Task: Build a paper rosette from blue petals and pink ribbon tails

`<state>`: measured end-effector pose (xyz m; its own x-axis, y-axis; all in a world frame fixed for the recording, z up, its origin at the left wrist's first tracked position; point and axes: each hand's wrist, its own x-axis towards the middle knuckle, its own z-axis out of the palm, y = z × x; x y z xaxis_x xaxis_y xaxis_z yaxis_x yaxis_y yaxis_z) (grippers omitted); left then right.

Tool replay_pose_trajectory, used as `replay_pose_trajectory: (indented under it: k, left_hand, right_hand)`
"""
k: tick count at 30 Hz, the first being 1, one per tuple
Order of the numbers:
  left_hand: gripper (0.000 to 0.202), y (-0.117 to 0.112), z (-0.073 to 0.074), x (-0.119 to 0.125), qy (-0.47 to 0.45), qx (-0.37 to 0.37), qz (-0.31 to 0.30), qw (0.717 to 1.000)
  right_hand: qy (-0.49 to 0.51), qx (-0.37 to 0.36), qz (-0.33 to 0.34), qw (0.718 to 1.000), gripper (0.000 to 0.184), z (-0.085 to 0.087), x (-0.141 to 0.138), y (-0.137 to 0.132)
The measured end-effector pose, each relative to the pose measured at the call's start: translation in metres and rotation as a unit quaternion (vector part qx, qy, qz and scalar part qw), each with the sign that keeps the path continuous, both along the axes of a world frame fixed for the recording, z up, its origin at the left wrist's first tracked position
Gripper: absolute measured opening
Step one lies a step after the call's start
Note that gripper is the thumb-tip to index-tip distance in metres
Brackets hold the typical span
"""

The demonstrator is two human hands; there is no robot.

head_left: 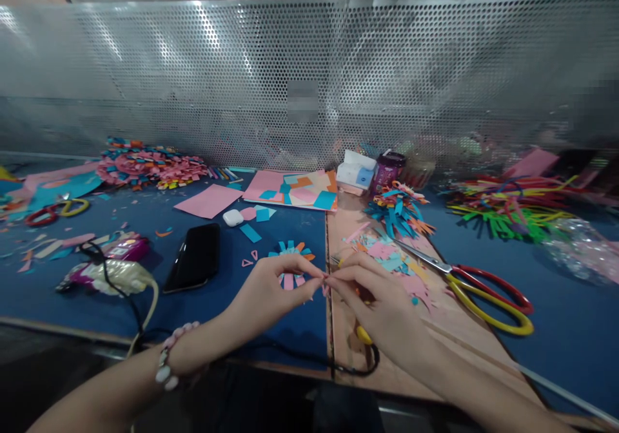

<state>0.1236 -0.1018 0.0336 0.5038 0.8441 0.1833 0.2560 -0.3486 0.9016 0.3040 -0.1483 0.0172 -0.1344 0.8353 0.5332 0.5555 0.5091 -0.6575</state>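
Note:
My left hand point(273, 288) and my right hand point(374, 298) meet fingertip to fingertip above the table's front edge. Both are pinched on a tiny pink paper scrap point(325, 285) between them. Just behind my left hand lies a small paper rosette point(291, 262) of blue, orange and pink strips. My right hand also covers a yellow tool point(363, 335) whose tip shows below the palm. A bead bracelet point(169, 359) circles my left wrist.
Red-and-yellow scissors point(476, 288) lie to the right, with paper scraps point(391, 262) beside them. A black phone point(193, 257), a white earbud case point(233, 217), pink sheets point(207, 200) and a black cable point(300, 356) sit to the left. A perforated metal screen point(309, 78) closes the back.

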Motion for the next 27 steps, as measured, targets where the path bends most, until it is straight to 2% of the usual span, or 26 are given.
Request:
replay_pose_trajectory:
  k: [6,10,16,19,21,23,27]
  left_hand:
    - [0.016,0.016,-0.001,-0.008,0.014,-0.027,-0.019,0.999]
    - [0.019,0.029,0.002,-0.017,0.038,-0.015,-0.045,0.998]
    - [0.015,0.044,0.015,-0.025,0.07,0.02,-0.044,0.996]
    - [0.018,0.055,0.017,-0.032,0.085,0.028,-0.032,0.995]
    - [0.022,0.065,0.014,-0.039,0.088,0.023,-0.006,0.996]
    - [0.025,0.076,0.007,-0.049,0.087,0.015,0.022,0.996]
    - [0.028,0.096,-0.009,-0.064,0.092,0.012,0.053,0.994]
  right_hand:
    - [-0.086,0.03,-0.003,0.996,0.017,0.003,-0.003,0.018]
    - [-0.134,0.016,0.017,0.991,0.017,0.014,-0.005,0.033]
    - [-0.2,0.018,0.045,0.979,0.016,0.033,-0.014,0.057]
    - [-0.226,0.023,0.027,0.973,0.013,0.039,-0.009,0.057]
    - [-0.259,0.012,-0.037,0.965,0.027,0.034,0.003,0.048]
    - [-0.336,-0.018,-0.143,0.931,0.048,0.021,0.019,0.031]
    - [-0.36,-0.057,-0.216,0.906,0.053,-0.021,0.039,-0.007]
